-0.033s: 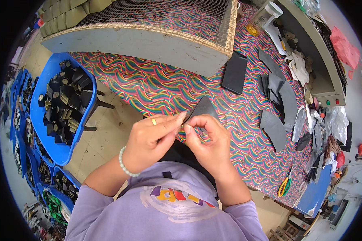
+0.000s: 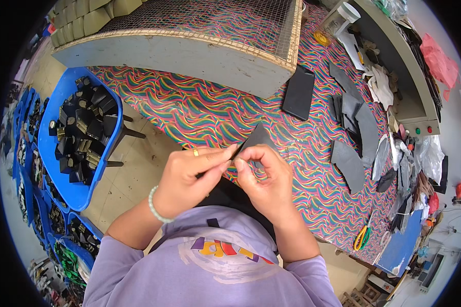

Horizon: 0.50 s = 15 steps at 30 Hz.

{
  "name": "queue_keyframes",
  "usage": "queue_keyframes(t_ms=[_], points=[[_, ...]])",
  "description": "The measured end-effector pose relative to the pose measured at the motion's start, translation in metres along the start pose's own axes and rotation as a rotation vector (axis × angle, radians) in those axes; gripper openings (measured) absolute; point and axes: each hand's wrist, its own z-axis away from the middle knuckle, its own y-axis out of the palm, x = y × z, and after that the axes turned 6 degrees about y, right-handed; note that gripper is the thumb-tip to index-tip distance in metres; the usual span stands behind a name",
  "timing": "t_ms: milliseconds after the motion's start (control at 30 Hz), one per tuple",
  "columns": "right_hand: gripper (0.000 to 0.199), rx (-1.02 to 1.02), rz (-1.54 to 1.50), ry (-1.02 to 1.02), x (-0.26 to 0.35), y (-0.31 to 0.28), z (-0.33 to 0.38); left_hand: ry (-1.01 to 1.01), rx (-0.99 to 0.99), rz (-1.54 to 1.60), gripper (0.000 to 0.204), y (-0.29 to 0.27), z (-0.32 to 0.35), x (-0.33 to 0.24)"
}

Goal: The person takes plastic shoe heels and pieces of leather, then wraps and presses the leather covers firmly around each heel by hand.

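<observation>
Between my two hands, in front of my body, is a thin, dark grey sheet piece (image 2: 261, 137). My left hand (image 2: 192, 171), with a ring and a pale bead bracelet, pinches its near left edge between the fingertips. Close beside it my right hand (image 2: 266, 176) is closed, thumb against forefinger, on the near part of the same piece. The fingers cover the near edge, so what is between the tips there is hard to make out. The piece's far end points away from me over the patterned tabletop (image 2: 200, 115).
Flat dark grey pieces (image 2: 348, 166) lie to the right, below a black slab (image 2: 298, 93). Yellow-green scissors (image 2: 362, 238) rest near the right front edge. A grey mesh-topped box (image 2: 179, 56) spans the back. On the left stands a blue tub (image 2: 48, 138) of black blocks.
The dark grey piece has tilted slightly between my fingers, so less of its face shows. Both hands stay almost in the same place.
</observation>
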Motion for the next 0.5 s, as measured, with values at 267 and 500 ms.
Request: queue_keyframes(t_ms=[267, 500], points=[[0.007, 0.101, -0.459, 0.143, -0.038, -0.001, 0.002, -0.555, -0.186, 0.762, 0.017, 0.008, -0.005, 0.024], [0.046, -0.327, -1.187, 0.18, -0.069, -0.097, 0.065, -0.64, -0.523, 0.796, 0.014, -0.043, -0.006, 0.093]])
